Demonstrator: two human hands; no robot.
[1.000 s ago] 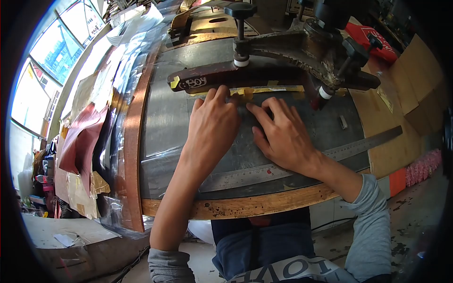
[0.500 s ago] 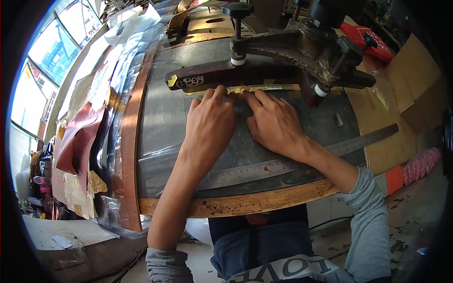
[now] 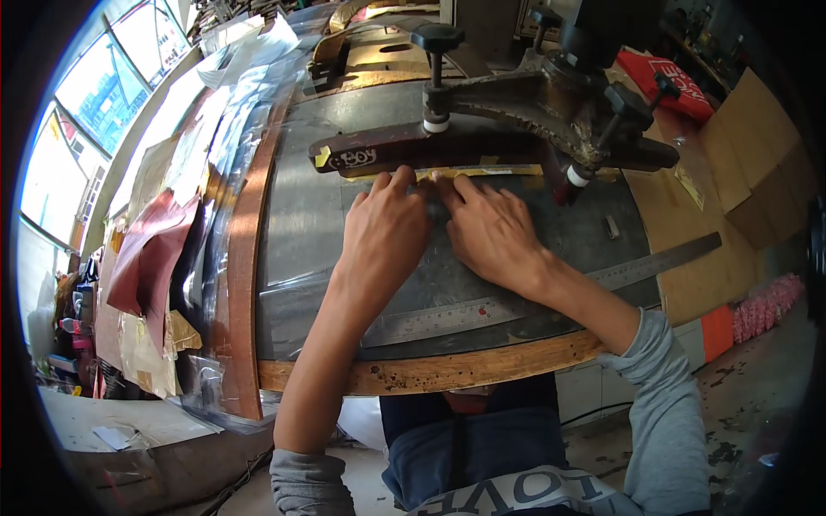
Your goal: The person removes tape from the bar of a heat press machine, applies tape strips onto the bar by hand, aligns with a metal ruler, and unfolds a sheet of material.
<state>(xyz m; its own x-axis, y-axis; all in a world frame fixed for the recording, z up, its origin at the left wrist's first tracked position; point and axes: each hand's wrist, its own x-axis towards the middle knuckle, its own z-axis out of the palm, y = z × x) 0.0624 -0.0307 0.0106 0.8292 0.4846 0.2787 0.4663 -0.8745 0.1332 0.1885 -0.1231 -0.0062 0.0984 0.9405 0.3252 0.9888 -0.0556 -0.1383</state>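
Observation:
Both hands are at the yellow tape strip (image 3: 508,170) that runs along the near edge of a dark clamp bar (image 3: 396,148). My left hand (image 3: 385,225) has its fingers curled, with the fingertips at the tape; what they hold, if anything, is hidden. Just to its right, my right hand (image 3: 492,225) reaches the same strip with its index finger extended and the other fingers bent. Under both wrists lies a dark grey board (image 3: 301,249). A steel ruler (image 3: 447,318) crosses the board below the hands.
A black-knobbed metal press arm (image 3: 516,90) stands over the bar. Brown strip (image 3: 245,284) and plastic sheets lie left, with dark red leather (image 3: 151,249). A small metal piece (image 3: 612,227) rests right of my hands. Cardboard (image 3: 757,155) and a red bag (image 3: 667,82) are at the right.
My right hand has moved left and up toward my left hand, and its fingers have come closer together at the tape. The left hand stays at the strip. The view has shifted slightly.

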